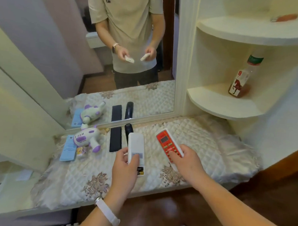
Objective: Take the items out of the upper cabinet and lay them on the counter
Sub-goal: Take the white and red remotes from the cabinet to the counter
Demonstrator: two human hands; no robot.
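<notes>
My left hand (pixel 125 165) grips a white remote (pixel 136 145) turned back side up, its battery bay open at the near end. My right hand (pixel 185 158) holds a red-faced remote (pixel 165 142) by its near end, thumb on the buttons. Both remotes hover low over the quilted counter cover (pixel 203 145). On the cover to the left lie a flat black remote (pixel 115 139), a dark rounded remote (pixel 127 129), a purple-and-white toy gun (pixel 87 138), a blue card (pixel 68 148) and a small packet (pixel 81 151).
A large mirror (pixel 95 66) stands behind the counter and reflects me. Curved corner shelves at the right hold a bottle with a red label (pixel 241 79) and, higher up, an orange object (pixel 286 17). A wooden edge runs along the counter's right.
</notes>
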